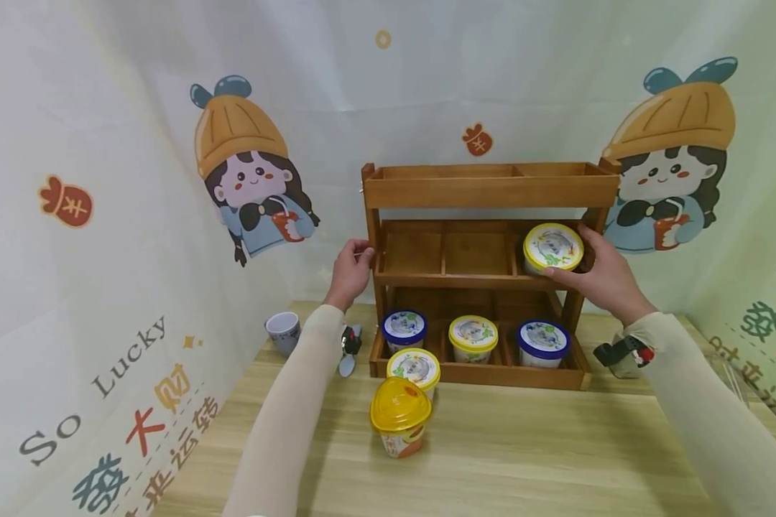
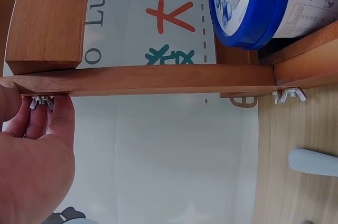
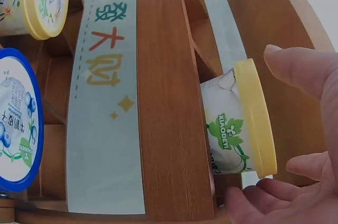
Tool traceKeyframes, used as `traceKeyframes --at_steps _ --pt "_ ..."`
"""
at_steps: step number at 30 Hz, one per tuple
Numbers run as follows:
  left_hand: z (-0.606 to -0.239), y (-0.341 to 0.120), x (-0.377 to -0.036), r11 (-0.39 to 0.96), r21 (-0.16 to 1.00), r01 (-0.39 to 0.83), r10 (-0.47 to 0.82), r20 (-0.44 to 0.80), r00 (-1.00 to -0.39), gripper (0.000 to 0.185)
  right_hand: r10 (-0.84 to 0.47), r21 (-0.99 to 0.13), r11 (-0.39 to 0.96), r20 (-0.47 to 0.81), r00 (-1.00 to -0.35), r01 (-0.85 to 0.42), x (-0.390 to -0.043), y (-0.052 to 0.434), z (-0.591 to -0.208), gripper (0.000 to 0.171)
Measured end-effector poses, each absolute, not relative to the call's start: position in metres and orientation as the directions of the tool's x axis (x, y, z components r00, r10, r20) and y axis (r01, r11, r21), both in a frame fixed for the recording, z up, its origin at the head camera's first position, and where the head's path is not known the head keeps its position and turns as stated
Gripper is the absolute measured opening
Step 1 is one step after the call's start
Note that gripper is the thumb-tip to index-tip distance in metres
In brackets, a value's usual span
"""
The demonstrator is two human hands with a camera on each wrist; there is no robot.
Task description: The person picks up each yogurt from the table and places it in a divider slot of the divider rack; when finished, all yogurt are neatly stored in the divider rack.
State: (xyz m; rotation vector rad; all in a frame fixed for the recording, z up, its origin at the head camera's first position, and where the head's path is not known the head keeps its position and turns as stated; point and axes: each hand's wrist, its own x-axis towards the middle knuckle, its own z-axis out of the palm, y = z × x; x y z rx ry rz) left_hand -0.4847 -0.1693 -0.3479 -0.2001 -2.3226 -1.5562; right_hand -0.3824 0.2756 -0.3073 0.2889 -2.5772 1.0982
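A brown wooden shelf rack (image 1: 491, 192) stands against the backdrop. My left hand (image 1: 352, 271) grips its left upright, fingertips beside a wing nut (image 2: 41, 101) in the left wrist view. A tub with a yellow lid (image 1: 553, 248) sits tilted in the right compartment of the middle tier. Around that tub my right hand (image 1: 604, 276) is spread; in the right wrist view its thumb (image 3: 296, 68) stands apart from the lid, with the fingers near the lid's other edge. The bottom tier holds blue-lidded tubs (image 1: 543, 341) at left and right and a yellow-lidded tub (image 1: 473, 337) between them.
In front of the rack stand another yellow-lidded tub (image 1: 415, 368) and a cup with a domed yellow lid (image 1: 401, 416). A patterned mug (image 1: 283, 332) and a grey-blue utensil (image 1: 347, 362) are at left. Beside my right wrist is a partly hidden clear container (image 1: 626, 366).
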Motion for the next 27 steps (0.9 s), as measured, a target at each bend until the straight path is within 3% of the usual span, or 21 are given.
traceKeyframes --at_steps 15,21,27 --pt "-0.352 -0.168 -0.486 0.388 0.864 0.32 -0.072 0.375 -0.924 0.035 0.101 -0.721 0.572 0.535 -0.839 -0.391 -0.333 0.265 -0.319 0.083" --pt "-0.35 -0.168 -0.485 0.39 0.87 0.302 -0.075 0.356 -0.931 0.036 0.062 -0.702 0.509 0.608 -0.792 -0.498 -0.317 0.252 -0.331 0.072" --pt "-0.349 -0.166 -0.486 0.382 0.873 0.303 -0.074 0.356 -0.932 0.036 -0.017 -0.713 0.456 0.591 -0.807 -0.532 -0.309 0.24 -0.345 0.065"
